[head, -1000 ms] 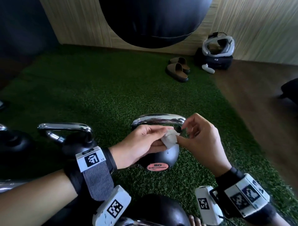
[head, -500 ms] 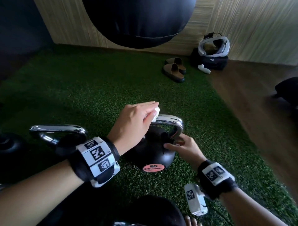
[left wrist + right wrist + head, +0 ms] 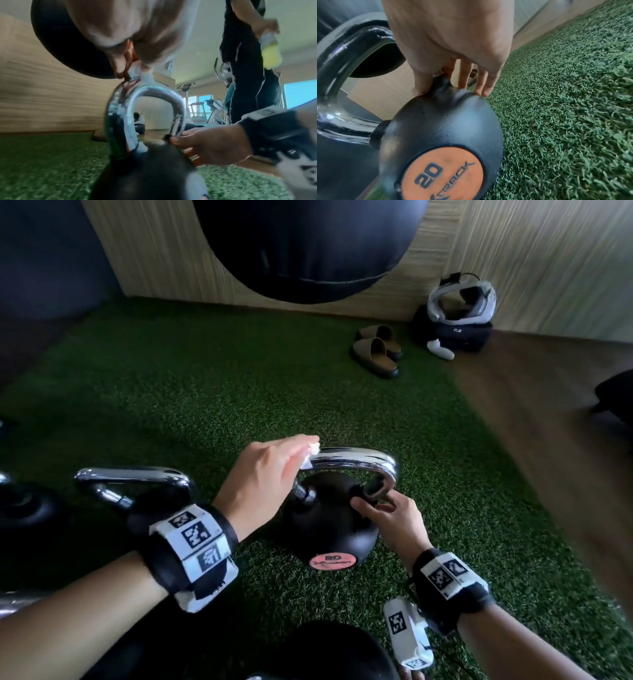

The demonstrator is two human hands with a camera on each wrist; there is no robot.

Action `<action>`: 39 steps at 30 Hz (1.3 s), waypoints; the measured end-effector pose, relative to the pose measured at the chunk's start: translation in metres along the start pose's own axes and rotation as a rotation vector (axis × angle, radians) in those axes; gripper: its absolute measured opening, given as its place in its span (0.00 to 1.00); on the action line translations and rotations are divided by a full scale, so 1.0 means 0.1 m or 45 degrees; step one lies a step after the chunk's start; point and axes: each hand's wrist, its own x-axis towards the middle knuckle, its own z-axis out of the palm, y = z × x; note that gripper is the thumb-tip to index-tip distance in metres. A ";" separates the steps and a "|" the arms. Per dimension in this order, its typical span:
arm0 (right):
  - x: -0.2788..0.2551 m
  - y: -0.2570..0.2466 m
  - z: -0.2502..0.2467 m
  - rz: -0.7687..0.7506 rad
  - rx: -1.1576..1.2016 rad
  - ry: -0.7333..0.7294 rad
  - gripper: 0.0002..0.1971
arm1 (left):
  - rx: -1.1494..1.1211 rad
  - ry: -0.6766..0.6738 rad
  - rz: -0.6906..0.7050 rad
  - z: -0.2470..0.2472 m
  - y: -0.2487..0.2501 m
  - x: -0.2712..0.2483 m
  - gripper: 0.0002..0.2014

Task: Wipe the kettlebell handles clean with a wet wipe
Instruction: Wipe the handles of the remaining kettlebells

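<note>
A black kettlebell point(image 3: 329, 529) with an orange "20" label stands on the green turf, its chrome handle point(image 3: 359, 458) on top. My left hand point(image 3: 277, 470) pinches a white wet wipe point(image 3: 311, 457) and presses it onto the left end of the handle's top bar. In the left wrist view the wipe point(image 3: 137, 69) sits between my fingertips on the handle's point(image 3: 147, 90) crown. My right hand point(image 3: 394, 511) grips the handle's right foot where it meets the ball. In the right wrist view its thumb and fingers point(image 3: 465, 75) straddle that neck of the kettlebell point(image 3: 440, 128).
A second kettlebell's chrome handle point(image 3: 133, 475) stands close on the left, another kettlebell point(image 3: 20, 508) beyond it and one point(image 3: 335, 652) by my knees. A black punching bag point(image 3: 308, 244) hangs overhead. Sandals point(image 3: 376, 354) and a headset point(image 3: 460, 299) lie by the wall. A standing person point(image 3: 243, 67) is at right.
A second ago both hands held the wipe in front of the handle. My left hand has since carried it onto the handle's top, and my right hand dropped to the handle's right foot.
</note>
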 end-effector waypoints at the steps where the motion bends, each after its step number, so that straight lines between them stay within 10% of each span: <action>1: 0.02 0.02 0.01 -0.010 -0.010 0.004 0.27 | -0.007 0.004 0.033 0.02 0.03 -0.04 0.14; 6: 0.00 0.01 0.00 0.013 -0.039 0.015 0.25 | -0.179 0.209 -0.054 0.12 0.00 -0.26 0.15; 11: 0.03 0.04 -0.01 0.010 -0.040 0.016 0.27 | -0.338 0.272 -0.542 0.15 -0.25 -0.29 0.14; 16: 0.07 0.06 -0.01 0.001 -0.028 0.003 0.25 | -0.375 0.305 -0.557 0.22 -0.29 -0.42 0.14; 23: 0.12 -0.01 -0.06 -0.070 0.028 -0.059 0.30 | -0.699 0.031 -0.920 0.52 -0.50 -0.67 0.14; 33: 0.09 -0.12 -0.11 -0.142 0.097 -0.058 0.22 | -0.625 -0.215 -0.827 0.52 -0.61 -0.67 0.05; 39: 0.05 -0.09 -0.16 -0.168 -0.001 -0.043 0.27 | -0.652 -0.103 -0.790 0.58 -0.56 -0.68 0.21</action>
